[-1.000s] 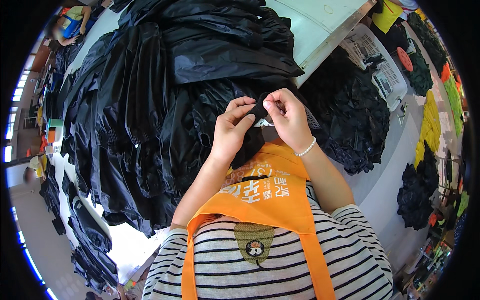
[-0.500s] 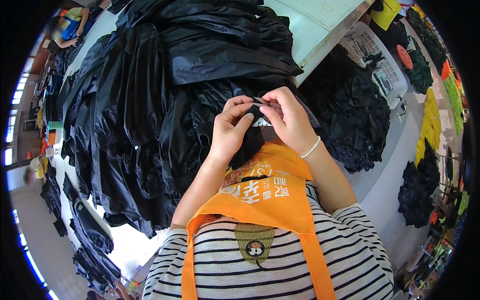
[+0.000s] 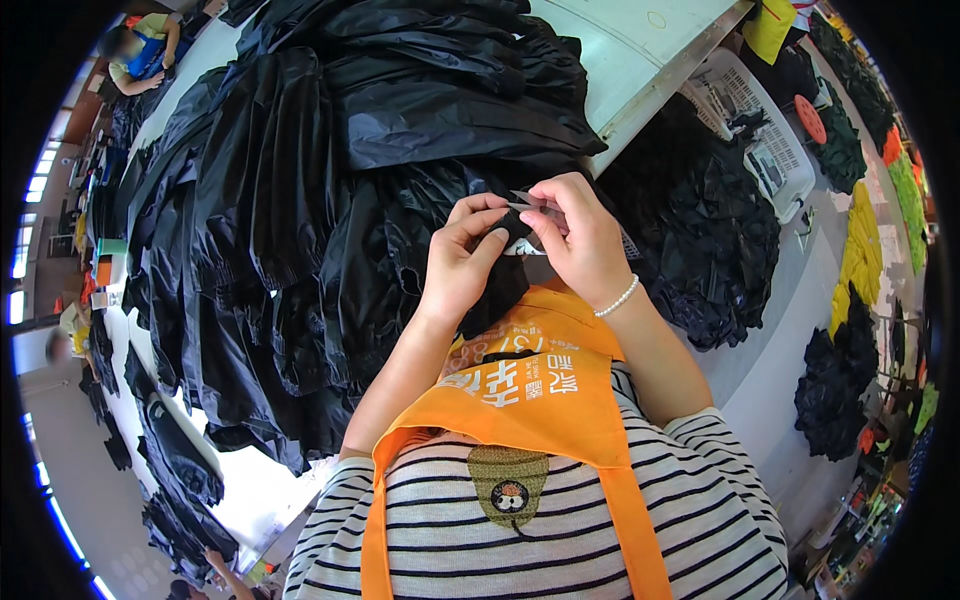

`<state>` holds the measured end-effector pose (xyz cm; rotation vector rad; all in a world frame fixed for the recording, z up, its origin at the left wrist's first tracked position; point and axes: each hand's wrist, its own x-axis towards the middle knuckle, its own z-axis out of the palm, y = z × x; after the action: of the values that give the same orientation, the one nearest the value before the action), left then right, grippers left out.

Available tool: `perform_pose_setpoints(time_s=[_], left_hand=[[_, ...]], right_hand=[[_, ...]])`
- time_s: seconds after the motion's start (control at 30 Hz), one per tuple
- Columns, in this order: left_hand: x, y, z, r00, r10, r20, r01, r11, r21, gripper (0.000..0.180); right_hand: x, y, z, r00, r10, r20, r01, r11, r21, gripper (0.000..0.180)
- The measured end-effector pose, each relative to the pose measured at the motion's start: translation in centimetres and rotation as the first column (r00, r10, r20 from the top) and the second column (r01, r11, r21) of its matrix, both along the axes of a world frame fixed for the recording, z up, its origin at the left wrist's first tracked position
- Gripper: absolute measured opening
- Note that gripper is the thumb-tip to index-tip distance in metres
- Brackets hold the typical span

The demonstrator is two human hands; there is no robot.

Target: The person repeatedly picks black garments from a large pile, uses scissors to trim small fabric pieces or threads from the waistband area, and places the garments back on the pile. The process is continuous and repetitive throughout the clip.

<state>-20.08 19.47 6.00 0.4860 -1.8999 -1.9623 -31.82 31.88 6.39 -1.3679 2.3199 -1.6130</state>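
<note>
Worktable [image 3: 640,60]: pale, long, running from upper right toward lower left. Its right edge shows bare near the top; most of the remaining surface lies buried under a heap of black garments [image 3: 330,200]. Free room for moving is narrow, limited to the small gap above the person's orange apron [image 3: 530,400] and the bare strip of table at upper right.

Floor, right side: grey, with a second mound of black fabric [image 3: 700,230] close to the table edge, a white plastic basket [image 3: 750,130] beyond it, and further dark and yellow-green piles [image 3: 870,270] well apart along the far right.

Room: a workshop. Another person in blue sits at the far upper left; a hand shows at the lower left rim.

Item in hand: a small piece of black fabric [image 3: 500,280], glossy and crumpled, hanging down between both hands just above the apron and in front of the heap.

Left hand [image 3: 462,262]: fingers closed, pinching the upper edge of the fabric piece, thumb pressed along it.

Right hand [image 3: 575,240]: closed around small metal snips [image 3: 525,200], the blades touching the fabric at the left fingertips. A white bead bracelet [image 3: 618,298] circles the wrist.
</note>
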Motion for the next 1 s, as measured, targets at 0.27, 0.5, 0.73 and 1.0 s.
perform_pose_setpoints(time_s=[0.27, 0.5, 0.73, 1.0], left_hand=[[-0.01, -0.15, -0.46, 1.0, -0.001, -0.03, 0.0, 0.999, -0.035, 0.022], [0.09, 0.1, -0.15, 1.0, -0.01, 0.009, 0.011, 0.996, -0.087, 0.023], [0.07, 0.1, -0.36, 1.0, 0.0, -0.009, -0.002, 0.99, -0.141, 0.023], [0.13, 0.02, -0.46, 1.0, -0.001, -0.01, 0.0, 0.99, -0.142, 0.023]], right_hand=[[0.07, 0.13, 0.12, 0.989, 0.053, 0.139, -0.053, 0.999, -0.001, 0.016], [-0.12, 0.53, 0.66, 0.962, 0.083, 0.259, -0.093, 0.995, 0.028, 0.015], [-0.13, 0.68, 0.6, 0.956, 0.08, 0.281, -0.093, 0.995, 0.033, 0.014], [0.38, 0.5, -0.19, 0.972, 0.069, 0.226, -0.064, 0.997, -0.032, 0.015]])
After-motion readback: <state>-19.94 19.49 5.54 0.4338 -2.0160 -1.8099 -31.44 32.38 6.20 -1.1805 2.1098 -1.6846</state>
